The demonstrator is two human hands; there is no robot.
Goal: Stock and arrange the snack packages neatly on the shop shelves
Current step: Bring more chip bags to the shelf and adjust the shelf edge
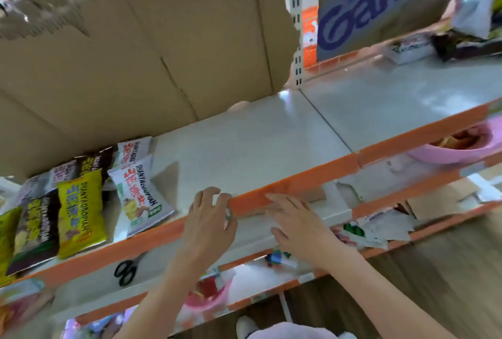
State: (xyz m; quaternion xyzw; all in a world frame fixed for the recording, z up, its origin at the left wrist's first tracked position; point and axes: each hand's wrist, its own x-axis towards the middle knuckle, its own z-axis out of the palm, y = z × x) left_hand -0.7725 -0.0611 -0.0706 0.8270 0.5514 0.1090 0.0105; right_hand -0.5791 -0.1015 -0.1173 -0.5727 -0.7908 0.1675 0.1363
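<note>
At the orange shelf lip (296,183), both hands sit close together. Left hand (210,220) has its fingers curled over the lip, maybe pinching a small white-green scrap; blur, cannot tell for sure. Right hand (294,223) lies flat, fingers straight, just right of it, touching the lip. Neither holds a snack package. Left of the lip's middle, snack packages (81,211) lie in rough rows on the white shelf (258,143): yellow, dark and white bags, the white one (140,197) nearest the hands sitting skewed. Right of them the shelf is bare up to the cardboard boxes (135,53) behind. Scissors (126,270) lie one shelf below. My read: stocking partly done, most of this shelf unfilled, rows need squaring.
</note>
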